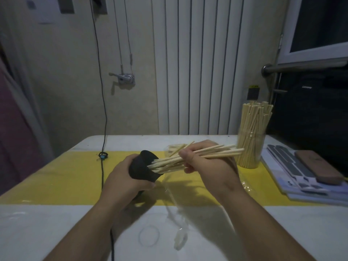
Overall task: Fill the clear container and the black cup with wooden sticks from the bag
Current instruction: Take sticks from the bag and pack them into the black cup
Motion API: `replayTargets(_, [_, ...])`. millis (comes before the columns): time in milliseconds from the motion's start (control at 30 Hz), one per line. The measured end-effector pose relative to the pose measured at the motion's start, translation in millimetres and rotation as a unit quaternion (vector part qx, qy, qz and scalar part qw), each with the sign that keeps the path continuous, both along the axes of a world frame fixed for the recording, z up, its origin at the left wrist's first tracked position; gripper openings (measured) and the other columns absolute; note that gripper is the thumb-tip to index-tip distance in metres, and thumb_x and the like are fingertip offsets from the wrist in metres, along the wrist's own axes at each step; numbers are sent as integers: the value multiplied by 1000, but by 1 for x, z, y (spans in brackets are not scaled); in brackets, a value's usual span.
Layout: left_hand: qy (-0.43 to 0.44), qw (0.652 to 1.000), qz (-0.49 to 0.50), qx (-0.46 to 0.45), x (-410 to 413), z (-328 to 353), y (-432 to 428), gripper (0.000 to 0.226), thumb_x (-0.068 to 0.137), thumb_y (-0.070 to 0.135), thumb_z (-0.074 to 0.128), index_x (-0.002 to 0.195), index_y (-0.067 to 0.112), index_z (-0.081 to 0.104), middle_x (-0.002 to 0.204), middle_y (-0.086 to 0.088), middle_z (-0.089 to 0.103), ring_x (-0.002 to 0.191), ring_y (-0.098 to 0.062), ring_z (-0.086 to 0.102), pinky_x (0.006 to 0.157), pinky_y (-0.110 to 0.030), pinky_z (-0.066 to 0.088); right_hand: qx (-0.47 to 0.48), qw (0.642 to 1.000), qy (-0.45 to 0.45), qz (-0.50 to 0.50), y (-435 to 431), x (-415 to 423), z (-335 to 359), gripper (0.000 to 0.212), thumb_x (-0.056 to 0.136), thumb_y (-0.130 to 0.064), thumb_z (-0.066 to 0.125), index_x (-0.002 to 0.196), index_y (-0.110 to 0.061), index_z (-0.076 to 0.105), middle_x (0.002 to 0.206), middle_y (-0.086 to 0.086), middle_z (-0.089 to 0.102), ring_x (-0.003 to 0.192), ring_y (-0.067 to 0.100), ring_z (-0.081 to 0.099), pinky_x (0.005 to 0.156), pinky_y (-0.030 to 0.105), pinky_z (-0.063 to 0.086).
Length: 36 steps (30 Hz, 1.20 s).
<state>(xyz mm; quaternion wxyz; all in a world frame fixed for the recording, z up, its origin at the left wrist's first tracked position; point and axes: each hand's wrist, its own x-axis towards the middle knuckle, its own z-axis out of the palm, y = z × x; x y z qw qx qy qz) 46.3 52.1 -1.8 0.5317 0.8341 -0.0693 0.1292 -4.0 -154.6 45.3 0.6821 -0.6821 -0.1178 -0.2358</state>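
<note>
One small pale brand word, seemingly "Lenovo", is printed on the black fabric bag [308, 102] at the right; nothing else can be read.

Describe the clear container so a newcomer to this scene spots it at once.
On the white table, follow the yellow strip to its right end, beside the stack of grey sheets. The clear container stands there upright, packed with wooden sticks rising well above its rim; the black cup, by contrast, lies tilted in the left hand.
</note>
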Motion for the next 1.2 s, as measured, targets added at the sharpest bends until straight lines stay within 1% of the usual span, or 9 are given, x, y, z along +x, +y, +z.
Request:
replayTargets(167, [-9,1000,3,28,2,-3,0,71,39,35,83,97,64,54,102,19,66,94,-4,61,76,-36,52,52,997,50,34,-5,2,0,4,82,-5,76,80,-3,74,75,13,73,68,24,72,60,28,58])
replayTargets(333, [-8,999,-2,44,1,-2,-1,73,38,35,83,100,61,54,105,18,66,95,-5,61,77,-36,52,-85,992,7,-90,-9,4,-2,22,80,-27,80,72,-13,66,58,-8,62,54,4,56,50,17,41])
replayTargets(467, [-7,999,-7,49,-1,0,-2,74,37,34,83,94,68,52,104,19,65,94,-3,61,77,-36,53,-81,992,25,-92,-12,7,-4,24,78,-31,81,68,-16,66,57,-12,60,51,0,53,50,17,41])
replayTargets(567, [-6,999,-7,51,-1,0,-2,72,35,33,82,94,64,53,104,20,65,95,-3,61,79,-37,54,-92,990,67,-81,-9,13,-9,20,69,-35,88,72,-22,72,79,-13,68,68,-4,60,69,23,50])
replayTargets(667, [-7,998,-8,56,0,-1,-2,73,35,34,82,98,58,54,105,18,65,95,-4,61,79,-38,54,-129,985,78,-81,-5,18,-17,43,52,-53,84,87,-36,65,109,-18,53,99,-2,54,87,31,49])
replayTargets(867, [-1,999,-6,40,1,-1,0,77,34,37,82,104,54,56,108,16,66,99,-9,62,83,-42,54,-14,992,31,-125,-5,20,-20,13,85,-35,59,85,-23,63,106,-4,56,98,7,54,85,28,42])
replayTargets(967, [2,999,-10,38,1,-1,-1,77,34,36,82,105,52,57,108,16,66,98,-8,62,83,-41,54,-116,980,61,-152,-1,26,-29,2,90,-30,65,89,-28,64,110,-16,53,107,6,52,94,30,41])
replayTargets(1100, [10,1000,-14,23,-1,-1,0,74,36,32,82,102,55,58,102,21,67,94,-3,62,77,-35,53,-126,980,55,-143,-1,22,-27,30,89,-52,60,115,-36,59,133,-14,49,125,5,44,105,30,38])
replayTargets(1200, [17,999,-19,21,-3,1,0,72,38,30,81,102,54,59,96,31,66,91,0,62,76,-34,52,-166,978,66,-107,0,20,-24,36,103,-40,43,136,-34,53,150,-15,40,138,4,33,113,28,29])
